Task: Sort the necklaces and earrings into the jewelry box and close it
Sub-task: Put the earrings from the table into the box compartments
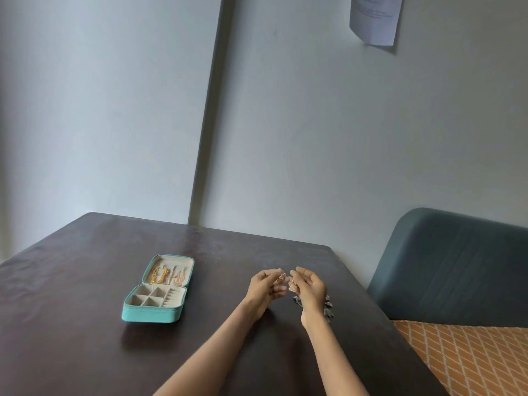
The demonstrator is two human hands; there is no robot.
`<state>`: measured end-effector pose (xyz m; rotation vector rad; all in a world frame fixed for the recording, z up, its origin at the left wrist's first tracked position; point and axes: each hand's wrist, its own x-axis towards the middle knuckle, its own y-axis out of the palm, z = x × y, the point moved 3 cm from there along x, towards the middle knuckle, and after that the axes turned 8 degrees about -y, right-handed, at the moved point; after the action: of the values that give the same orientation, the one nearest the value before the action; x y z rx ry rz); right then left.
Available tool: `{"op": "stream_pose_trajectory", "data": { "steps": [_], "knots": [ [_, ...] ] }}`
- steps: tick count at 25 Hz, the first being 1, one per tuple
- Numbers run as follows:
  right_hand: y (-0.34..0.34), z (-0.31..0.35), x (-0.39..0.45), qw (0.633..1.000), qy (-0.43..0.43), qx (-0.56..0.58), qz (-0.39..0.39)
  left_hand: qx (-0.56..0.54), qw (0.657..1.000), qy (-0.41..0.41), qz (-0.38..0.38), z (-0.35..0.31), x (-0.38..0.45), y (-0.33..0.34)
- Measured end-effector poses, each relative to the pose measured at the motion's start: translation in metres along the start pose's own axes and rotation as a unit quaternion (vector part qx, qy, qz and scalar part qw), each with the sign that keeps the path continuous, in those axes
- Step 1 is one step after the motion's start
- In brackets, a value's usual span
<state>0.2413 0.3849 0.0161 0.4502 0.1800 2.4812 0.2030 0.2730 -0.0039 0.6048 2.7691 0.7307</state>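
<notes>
Above the dark table (85, 352), both hands are raised close together: the left hand (264, 285) pinches a small pink earring (281, 278), and the right hand (310, 287) pinches a dangling pink earring (292, 287). Dark jewelry (328, 308) lies under the right wrist, near the table's right edge. Well left, the teal jewelry box (154, 312) lies open, with necklaces (168, 275) in its lid.

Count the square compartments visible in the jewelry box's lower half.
4, grouped two by two at the left of the jewelry box base: far-left, far-right, near-left, near-right.
</notes>
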Motion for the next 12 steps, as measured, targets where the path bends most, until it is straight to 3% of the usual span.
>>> {"op": "stream_pose_trajectory", "data": {
  "steps": [9, 12],
  "knots": [
    [0.056, 0.009, -0.031, 0.997, 0.037, 0.019, 0.059, 0.153, 0.986, 0.061, -0.031, -0.061, -0.029, -0.045],
    [0.072, 0.010, -0.042, 0.997, 0.033, 0.010, 0.070, 0.210, 0.975, 0.064, 0.021, -0.076, -0.040, -0.052]
  ]
}}
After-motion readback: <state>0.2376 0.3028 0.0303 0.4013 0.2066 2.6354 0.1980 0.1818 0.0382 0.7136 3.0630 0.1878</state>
